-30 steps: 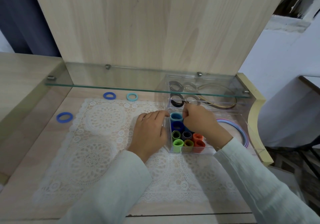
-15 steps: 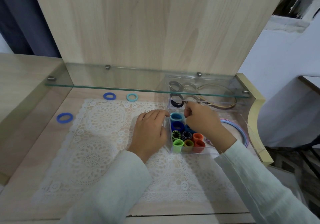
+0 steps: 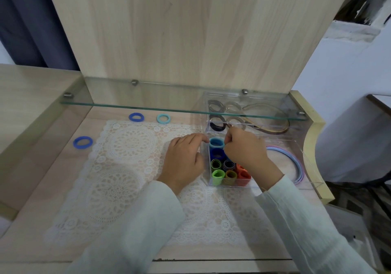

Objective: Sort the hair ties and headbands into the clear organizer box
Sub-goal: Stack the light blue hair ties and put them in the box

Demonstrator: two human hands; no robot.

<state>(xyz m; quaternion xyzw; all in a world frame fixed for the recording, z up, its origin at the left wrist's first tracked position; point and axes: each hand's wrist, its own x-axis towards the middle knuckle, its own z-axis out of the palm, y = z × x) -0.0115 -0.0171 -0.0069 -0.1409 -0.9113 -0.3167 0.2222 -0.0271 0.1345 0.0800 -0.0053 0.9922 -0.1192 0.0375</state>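
Nearest, two pale, softly woven sleeves [image 3: 137, 227] reaching forward over a white lace mat [image 3: 118, 189] of round crochet medallions, spread on a light wood-grain desk [image 3: 31, 221]. Just beyond, left hand [image 3: 184, 159] palm down on the lace, fingers together and gently bent, fingertips against the left wall of the clear organizer box [image 3: 313, 183], gripping nothing. Right hand [image 3: 247, 151] inside that hard transparent box, fingers bunched and curled, tips touching the right rim of a light blue hair tie [image 3: 215, 143] standing on edge at the back of the front left compartment; pinching or merely touching, impossible to tell behind the knuckles. Nearer in the same compartment, soft fabric loops rolled upright: green tie [image 3: 218, 175], olive tie [image 3: 230, 175], orange-red tie [image 3: 243, 174], dark blue tie [image 3: 216, 153], some partly covered by the right hand. To the right, thin pastel headbands [image 3: 297, 163] curving through the wide compartment. Farther back, partly under a glass shelf [image 3: 148, 105], black hair ties [image 3: 216, 124] and a brown headband [image 3: 277, 128] in the rear compartments. On bare wood to the left, well apart from the box, three loose rings: near blue tie [image 3: 83, 142], far blue tie [image 3: 136, 117], teal tie [image 3: 163, 118]. Behind everything, an upright pale wooden panel [image 3: 179, 30].
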